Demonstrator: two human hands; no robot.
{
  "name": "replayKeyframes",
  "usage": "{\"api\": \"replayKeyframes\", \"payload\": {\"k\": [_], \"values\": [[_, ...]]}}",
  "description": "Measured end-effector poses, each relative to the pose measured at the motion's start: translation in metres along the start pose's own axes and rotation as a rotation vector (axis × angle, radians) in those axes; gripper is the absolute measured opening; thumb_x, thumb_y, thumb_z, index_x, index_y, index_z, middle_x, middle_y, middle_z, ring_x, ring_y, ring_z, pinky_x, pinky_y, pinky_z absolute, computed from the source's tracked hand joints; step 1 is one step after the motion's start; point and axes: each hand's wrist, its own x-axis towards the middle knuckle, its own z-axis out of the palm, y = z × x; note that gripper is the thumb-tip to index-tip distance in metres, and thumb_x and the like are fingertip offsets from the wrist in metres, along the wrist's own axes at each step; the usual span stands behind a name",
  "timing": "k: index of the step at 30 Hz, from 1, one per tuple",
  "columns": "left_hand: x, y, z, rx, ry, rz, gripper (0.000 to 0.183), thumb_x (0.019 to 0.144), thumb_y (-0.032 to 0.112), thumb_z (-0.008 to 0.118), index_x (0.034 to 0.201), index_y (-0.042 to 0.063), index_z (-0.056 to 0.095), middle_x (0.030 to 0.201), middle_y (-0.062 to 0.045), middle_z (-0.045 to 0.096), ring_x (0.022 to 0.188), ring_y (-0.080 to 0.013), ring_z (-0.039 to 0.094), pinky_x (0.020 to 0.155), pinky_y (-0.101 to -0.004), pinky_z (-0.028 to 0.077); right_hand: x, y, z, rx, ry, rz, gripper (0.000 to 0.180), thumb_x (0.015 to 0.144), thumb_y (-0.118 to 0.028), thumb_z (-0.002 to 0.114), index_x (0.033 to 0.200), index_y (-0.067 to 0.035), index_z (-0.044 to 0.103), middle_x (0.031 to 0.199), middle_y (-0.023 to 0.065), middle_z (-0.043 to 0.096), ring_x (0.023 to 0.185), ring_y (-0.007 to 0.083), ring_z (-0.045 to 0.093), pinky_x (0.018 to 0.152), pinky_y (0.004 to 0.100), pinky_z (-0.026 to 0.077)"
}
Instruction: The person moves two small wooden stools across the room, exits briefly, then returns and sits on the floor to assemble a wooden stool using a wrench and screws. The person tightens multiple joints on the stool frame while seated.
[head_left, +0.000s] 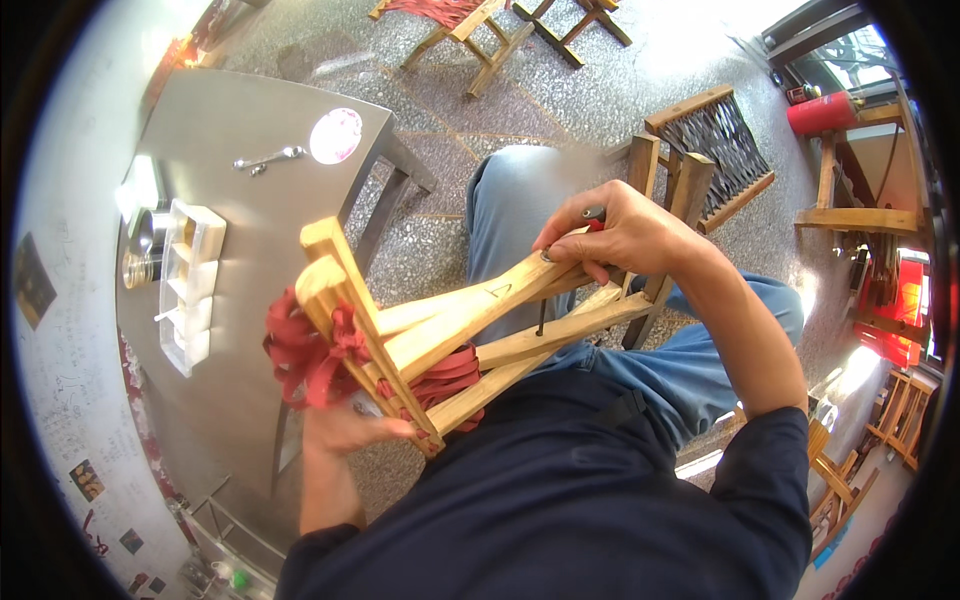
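A folding stool's wooden frame (457, 322) lies across my lap, its legs crossed. Red webbing strips (300, 345) hang bundled at its left end, with more behind the rails. My left hand (349, 431) grips the lower left end, thumb on the rail and fingers partly hidden by wood and webbing. My right hand (619, 236) is at the right end of the upper leg; its fingertips are on a small metal washer or nut (547, 256). A tool with a red and black handle (595, 216) is tucked in that hand. A dark metal rod (541, 319) stands between two legs.
To the left is a metal table (262, 202) with a wrench (270, 158), a round disc (335, 136) and a clear divided box (187, 289). A stool with dark webbing (716, 154) stands at the upper right, near a red fire extinguisher (825, 112). Another red-webbed stool (480, 22) is ahead.
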Motion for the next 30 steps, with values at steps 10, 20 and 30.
{"api": "replayKeyframes", "payload": {"k": [10, 20, 30], "values": [[-0.006, -0.015, 0.001, 0.132, 0.109, 0.143, 0.085, 0.071, 0.017, 0.088, 0.139, -0.004, 0.042, 0.127, -0.014, 0.057, 0.114, -0.0242, 0.06, 0.096, -0.0393, 0.051, -0.002, 0.003, 0.005, -0.188, -0.05, 0.029, 0.02, 0.092, -0.011, 0.065, 0.107, 0.001, 0.071, 0.075, 0.0077, 0.071, 0.064, 0.0089, 0.067, 0.065, 0.0273, 0.052], [-0.003, -0.018, -0.004, 0.016, 0.048, 0.112, 0.079, 0.074, 0.017, 0.086, 0.138, -0.002, 0.043, 0.127, -0.013, 0.057, 0.116, -0.0229, 0.058, 0.098, -0.0393, 0.051, 0.001, 0.008, 0.001, -0.162, -0.089, -0.066, 0.015, 0.09, -0.002, 0.063, 0.101, 0.008, 0.067, 0.119, 0.0151, 0.069, 0.067, 0.0117, 0.067, 0.077, 0.0305, 0.056], [-0.004, -0.013, -0.005, 0.002, 0.051, 0.075, 0.084, 0.072, 0.023, 0.088, 0.139, -0.001, 0.043, 0.129, -0.012, 0.056, 0.116, -0.0233, 0.058, 0.098, -0.0392, 0.05, 0.002, 0.004, 0.007, -0.21, -0.07, -0.015, 0.017, 0.092, -0.013, 0.064, 0.103, -0.002, 0.072, 0.067, 0.0022, 0.067, 0.066, 0.0095, 0.063, 0.068, 0.0272, 0.05]]}}
